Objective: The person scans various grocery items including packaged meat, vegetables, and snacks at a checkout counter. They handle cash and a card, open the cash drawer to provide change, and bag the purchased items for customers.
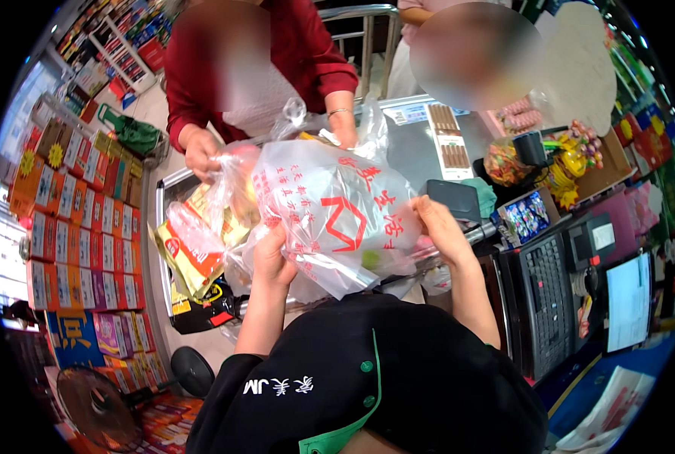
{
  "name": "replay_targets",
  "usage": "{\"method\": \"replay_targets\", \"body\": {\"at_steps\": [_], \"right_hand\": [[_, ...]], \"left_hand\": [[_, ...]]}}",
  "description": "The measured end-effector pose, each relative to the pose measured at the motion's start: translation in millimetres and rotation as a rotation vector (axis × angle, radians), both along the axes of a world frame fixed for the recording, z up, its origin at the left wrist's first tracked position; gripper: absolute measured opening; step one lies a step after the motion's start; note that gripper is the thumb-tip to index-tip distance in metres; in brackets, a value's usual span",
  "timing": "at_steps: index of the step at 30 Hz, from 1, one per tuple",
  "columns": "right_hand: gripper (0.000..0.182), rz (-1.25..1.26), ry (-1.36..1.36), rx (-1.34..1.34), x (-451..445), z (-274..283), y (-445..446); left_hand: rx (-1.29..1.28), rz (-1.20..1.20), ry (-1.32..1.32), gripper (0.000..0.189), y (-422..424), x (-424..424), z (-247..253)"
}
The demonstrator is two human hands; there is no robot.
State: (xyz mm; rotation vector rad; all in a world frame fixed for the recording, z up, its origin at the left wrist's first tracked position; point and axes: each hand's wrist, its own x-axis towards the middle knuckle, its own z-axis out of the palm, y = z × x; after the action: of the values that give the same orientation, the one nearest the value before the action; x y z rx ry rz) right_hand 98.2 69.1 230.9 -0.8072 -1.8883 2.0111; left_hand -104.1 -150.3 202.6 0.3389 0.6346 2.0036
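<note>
Between my two hands a translucent white plastic carrier bag (337, 204) with red printing is spread over the checkout counter. My left hand (274, 252) grips its left side, and my right hand (442, 230) pinches its right edge. Something green shows faintly through the lower part of the bag; I cannot tell what it is. To the left, a yellow and red food packet (193, 255) lies on the counter, partly under clear plastic. Across from me, a customer in a dark red top holds a clear plastic bag (232, 176) of produce, close against the carrier bag.
Right of the bag lie a dark smartphone (454, 198) and a pack of brown sticks (448, 142). A candy jar (505, 162), a scanner (530, 148), a keyboard (544, 303) and a monitor (628, 303) stand further right. Stacked cartons (82, 227) and a fan (96, 406) are at left.
</note>
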Motion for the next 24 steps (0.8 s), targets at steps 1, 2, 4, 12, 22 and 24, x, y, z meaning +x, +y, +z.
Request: {"method": "replay_targets", "body": {"at_steps": [1, 2, 4, 12, 22, 24], "right_hand": [[0.034, 0.028, 0.122, -0.142, -2, -2, -6], [0.031, 0.052, 0.242, -0.286, -5, -2, -14], [0.018, 0.009, 0.292, -0.178, -11, 0, -21], [0.006, -0.682, 0.435, 0.358, 8, 86, 7], [0.008, 0.086, 0.227, 0.315, -27, 54, -68], [0.013, 0.087, 0.266, 0.378, -27, 51, -68]], "left_hand": [[-0.008, 0.028, -0.001, 0.045, -1, -1, 4], [-0.094, 0.092, 0.098, 0.043, -3, -1, 10], [-0.258, 0.222, 0.288, 0.040, -4, 4, 30], [-0.269, 0.563, 0.487, 0.019, -37, 1, 60], [-0.320, -0.059, 0.785, 0.030, 13, 56, 76], [-0.321, -0.082, 0.734, 0.028, 22, 65, 75]]}}
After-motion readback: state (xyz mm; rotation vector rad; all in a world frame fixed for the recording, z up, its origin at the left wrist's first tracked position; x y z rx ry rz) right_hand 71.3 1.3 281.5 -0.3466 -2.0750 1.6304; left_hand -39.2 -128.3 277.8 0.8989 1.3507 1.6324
